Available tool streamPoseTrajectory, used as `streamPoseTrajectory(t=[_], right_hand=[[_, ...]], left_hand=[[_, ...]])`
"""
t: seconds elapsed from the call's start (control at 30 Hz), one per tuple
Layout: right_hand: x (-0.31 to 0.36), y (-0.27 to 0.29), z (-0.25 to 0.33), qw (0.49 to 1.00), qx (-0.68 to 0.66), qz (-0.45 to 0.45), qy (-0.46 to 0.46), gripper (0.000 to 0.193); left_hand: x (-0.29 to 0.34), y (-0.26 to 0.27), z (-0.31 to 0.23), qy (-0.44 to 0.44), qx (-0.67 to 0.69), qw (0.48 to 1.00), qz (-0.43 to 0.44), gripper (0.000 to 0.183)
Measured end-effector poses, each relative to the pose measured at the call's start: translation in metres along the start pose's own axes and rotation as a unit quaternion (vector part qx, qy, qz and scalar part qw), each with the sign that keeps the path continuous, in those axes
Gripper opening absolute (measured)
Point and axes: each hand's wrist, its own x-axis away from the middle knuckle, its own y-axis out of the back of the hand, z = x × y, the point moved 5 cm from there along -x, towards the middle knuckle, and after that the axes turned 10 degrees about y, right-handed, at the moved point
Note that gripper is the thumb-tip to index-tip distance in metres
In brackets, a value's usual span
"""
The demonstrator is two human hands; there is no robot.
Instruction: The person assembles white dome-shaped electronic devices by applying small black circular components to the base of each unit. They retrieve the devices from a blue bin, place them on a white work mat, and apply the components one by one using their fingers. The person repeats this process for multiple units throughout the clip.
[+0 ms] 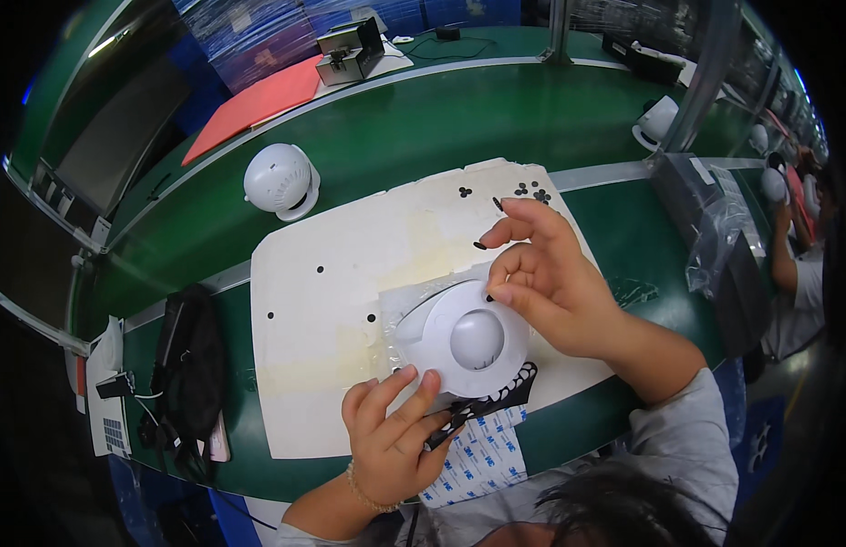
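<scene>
A white round plastic part (441, 356) with a domed centre lies on a clear plastic bag on the pale board. My left hand (391, 442) steadies its lower left edge with two fingertips. Its lower fingers hold a black sheet with round holes (509, 392), which reaches along the near rim. Over the part's upper right rim is my right hand (555, 296), thumb and forefinger closed on a small black round pad (489, 298) at the rim. More small black pads (480, 244) cling to its raised fingertips.
The pale board (304, 383) carries several loose black pads (533, 192). A blue-and-white printed backing sheet (482, 460) lies near me. White rounded devices (281, 180) stand beyond the board. A black bag (190, 365) lies left; a grey box (687, 196) and plastic wrap are right. Another person (797, 283) sits far right.
</scene>
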Motion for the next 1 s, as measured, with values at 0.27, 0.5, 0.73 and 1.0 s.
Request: streamPoseTrajectory(t=[0.27, 0.5, 0.73, 1.0], right_hand=[[0.001, -0.002, -0.001, 1.0, 0.01, -0.013, -0.011, 0.058], [0.009, -0.003, 0.013, 0.943, 0.283, 0.024, 0.172, 0.053], [-0.009, -0.019, 0.007, 0.983, 0.152, 0.038, 0.097, 0.049], [-0.017, -0.034, 0.001, 0.986, 0.133, 0.085, 0.057, 0.049]], left_hand=[[0.002, 0.001, 0.0, 0.016, -0.003, 1.0, 0.018, 0.016], [0.001, 0.0, 0.0, 0.018, -0.003, 1.0, 0.011, 0.016], [0.001, 0.0, -0.001, 0.015, -0.001, 1.0, 0.004, 0.016], [0.0, 0.001, -0.001, 0.014, 0.007, 1.0, -0.011, 0.011]])
